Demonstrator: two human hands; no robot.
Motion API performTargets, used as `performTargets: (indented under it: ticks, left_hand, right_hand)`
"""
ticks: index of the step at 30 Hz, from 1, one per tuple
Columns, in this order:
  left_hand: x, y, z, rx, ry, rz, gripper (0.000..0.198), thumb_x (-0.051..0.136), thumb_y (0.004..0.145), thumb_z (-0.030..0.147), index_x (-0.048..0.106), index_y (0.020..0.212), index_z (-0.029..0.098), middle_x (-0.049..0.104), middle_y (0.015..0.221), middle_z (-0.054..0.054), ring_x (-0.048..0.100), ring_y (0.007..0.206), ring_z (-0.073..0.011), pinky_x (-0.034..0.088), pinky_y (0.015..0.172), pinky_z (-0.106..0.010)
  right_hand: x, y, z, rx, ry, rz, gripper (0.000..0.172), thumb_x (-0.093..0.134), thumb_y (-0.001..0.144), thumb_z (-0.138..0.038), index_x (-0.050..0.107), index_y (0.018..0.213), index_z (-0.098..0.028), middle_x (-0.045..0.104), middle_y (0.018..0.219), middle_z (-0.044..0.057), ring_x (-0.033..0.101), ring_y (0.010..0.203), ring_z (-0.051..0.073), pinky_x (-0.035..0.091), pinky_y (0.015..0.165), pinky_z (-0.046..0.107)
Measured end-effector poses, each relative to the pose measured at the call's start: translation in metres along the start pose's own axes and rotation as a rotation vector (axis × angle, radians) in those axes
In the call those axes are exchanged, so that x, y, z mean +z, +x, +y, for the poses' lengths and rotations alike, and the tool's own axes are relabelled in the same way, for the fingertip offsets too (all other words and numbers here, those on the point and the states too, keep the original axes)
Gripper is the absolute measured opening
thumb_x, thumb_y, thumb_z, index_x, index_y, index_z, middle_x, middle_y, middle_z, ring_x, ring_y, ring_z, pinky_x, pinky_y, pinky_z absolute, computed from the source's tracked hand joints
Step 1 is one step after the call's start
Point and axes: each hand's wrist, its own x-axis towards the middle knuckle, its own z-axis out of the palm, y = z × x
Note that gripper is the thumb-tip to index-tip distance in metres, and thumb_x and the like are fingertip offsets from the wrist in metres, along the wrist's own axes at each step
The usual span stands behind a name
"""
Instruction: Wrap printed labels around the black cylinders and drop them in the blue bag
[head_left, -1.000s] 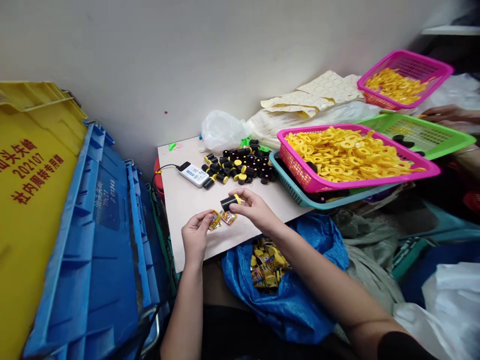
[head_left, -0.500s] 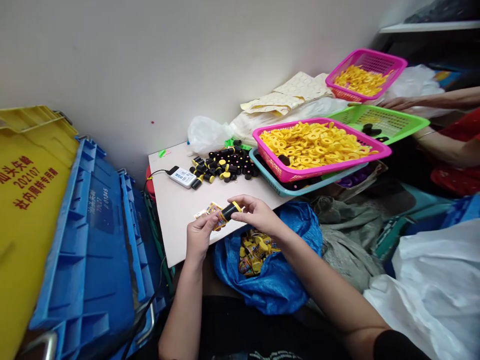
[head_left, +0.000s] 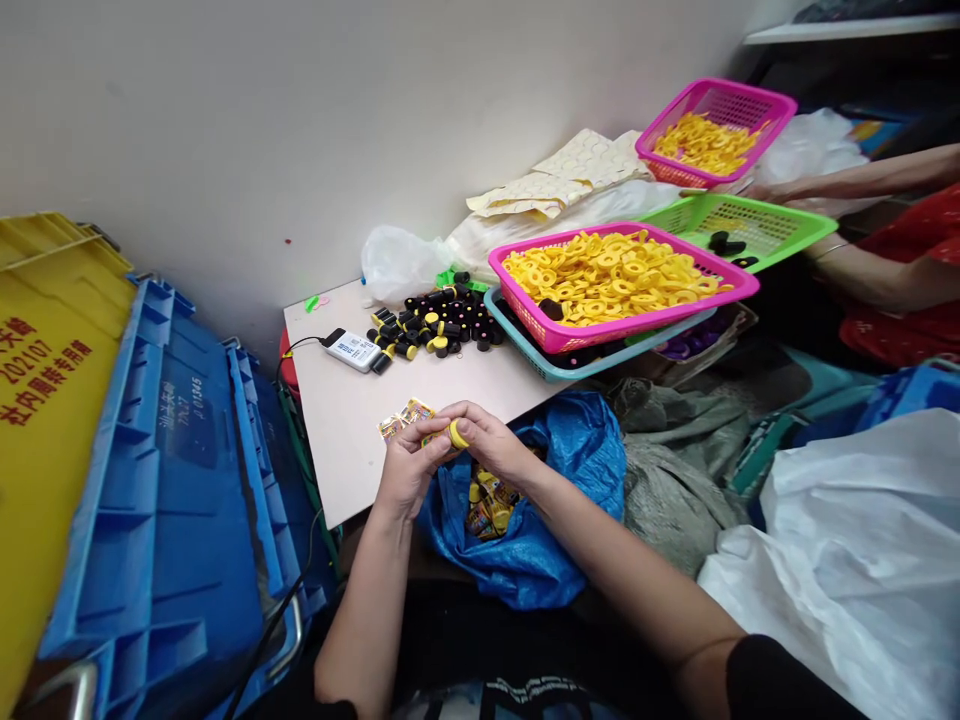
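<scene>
Between my two hands is a small black cylinder with a yellow end; only that end shows clearly. My left hand pinches it from the left, fingers closed. From the right, my right hand wraps its fingers round it beside the yellow end. A bit of printed label peeks out by my left fingertips, mostly covered. Just behind the left hand, printed stickers lie on the white table. Below my hands, an open blue sack holds several yellow-ended pieces with printed labels.
Loose black cylinders, some yellow-ended, lie beside a white device with a cable. A pink basket of yellow rings rests on a blue-green basket. A co-worker's arm reaches in at right. Blue crates stand left.
My right hand has closed further round the cylinder and both hands have come together over it, hiding its black body and most of the label. The view has shifted slightly.
</scene>
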Motion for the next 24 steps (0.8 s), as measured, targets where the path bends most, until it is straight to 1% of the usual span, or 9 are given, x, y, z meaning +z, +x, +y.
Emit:
performTargets:
  ticks: [5,8,10,13,15,17,19,21,24]
  left_hand:
    - [0.001,0.0,-0.005,-0.037,-0.061,-0.048,0.036,0.089,0.045,0.028,0.071,0.075,0.018,0.073,0.08,-0.002,0.067,0.072,-0.0142,0.054,0.068,-0.026]
    - [0.002,0.0,-0.006,-0.041,-0.047,-0.119,0.033,0.084,0.057,0.029,0.068,0.083,0.018,0.071,0.085,-0.002,0.065,0.075,-0.0139,0.051,0.07,-0.026]
    - [0.005,0.0,-0.008,-0.005,-0.054,-0.153,0.027,0.076,0.069,0.031,0.064,0.089,0.019,0.067,0.089,-0.001,0.062,0.082,-0.0136,0.049,0.074,-0.026]
    - [0.008,0.001,-0.016,0.043,-0.077,-0.19,0.02,0.066,0.078,0.031,0.055,0.093,0.022,0.06,0.092,0.0,0.059,0.09,-0.0142,0.046,0.08,-0.027]
    - [0.005,0.006,-0.02,0.05,0.008,-0.224,0.019,0.061,0.081,0.031,0.051,0.096,0.023,0.056,0.094,0.0,0.057,0.092,-0.0158,0.045,0.082,-0.03]
    - [-0.005,0.019,-0.019,0.104,0.26,-0.229,0.023,0.057,0.083,0.032,0.052,0.104,0.025,0.055,0.101,-0.002,0.056,0.095,-0.0181,0.044,0.085,-0.033]
    - [-0.023,0.042,-0.008,0.247,0.635,-0.12,0.029,0.056,0.084,0.032,0.054,0.112,0.024,0.055,0.11,-0.006,0.052,0.102,-0.0212,0.041,0.092,-0.038]
    - [-0.045,0.073,0.007,0.423,1.006,0.174,0.024,0.053,0.085,0.028,0.059,0.107,0.022,0.056,0.113,-0.009,0.047,0.11,-0.0257,0.035,0.099,-0.043]
    - [-0.075,0.118,0.024,0.435,1.424,0.47,0.033,0.052,0.085,0.02,0.061,0.116,0.019,0.051,0.123,-0.016,0.039,0.119,-0.0329,0.031,0.101,-0.049]
  right_hand:
    - [-0.012,0.002,0.002,-0.023,-0.083,-0.043,0.036,0.07,0.074,-0.053,0.06,0.087,-0.02,0.06,0.087,0.001,0.057,0.082,0.014,0.046,0.074,0.028]
    - [-0.019,-0.001,-0.001,-0.041,-0.135,-0.068,0.041,0.062,0.078,-0.058,0.059,0.094,-0.021,0.059,0.091,0.003,0.057,0.083,0.015,0.047,0.072,0.028]
    - [-0.021,-0.004,-0.005,-0.108,-0.306,-0.067,0.048,0.063,0.077,-0.058,0.058,0.108,-0.022,0.058,0.105,0.006,0.057,0.094,0.019,0.048,0.076,0.031]
    - [-0.022,-0.009,-0.01,-0.221,-0.672,-0.007,0.046,0.068,0.078,-0.043,0.057,0.119,-0.024,0.058,0.115,0.008,0.055,0.106,0.022,0.048,0.082,0.033]
    - [-0.024,-0.014,-0.015,-0.245,-0.835,0.039,0.038,0.067,0.08,-0.035,0.06,0.115,-0.023,0.062,0.107,0.008,0.057,0.099,0.02,0.047,0.081,0.033]
    - [-0.03,-0.021,-0.019,-0.186,-0.931,0.052,0.032,0.067,0.08,-0.031,0.062,0.109,-0.02,0.064,0.099,0.007,0.06,0.089,0.019,0.048,0.079,0.032]
    - [-0.04,-0.03,-0.023,-0.039,-1.02,-0.032,0.031,0.07,0.076,-0.03,0.065,0.105,-0.019,0.065,0.095,0.007,0.061,0.085,0.02,0.048,0.077,0.032]
    - [-0.052,-0.034,-0.024,0.111,-1.093,-0.186,0.036,0.075,0.07,-0.031,0.067,0.103,-0.02,0.068,0.096,0.007,0.063,0.088,0.023,0.049,0.077,0.033]
    - [-0.062,-0.017,-0.017,0.154,-1.114,-0.27,0.031,0.069,0.077,-0.033,0.069,0.105,-0.021,0.07,0.099,0.009,0.064,0.088,0.023,0.048,0.076,0.033]
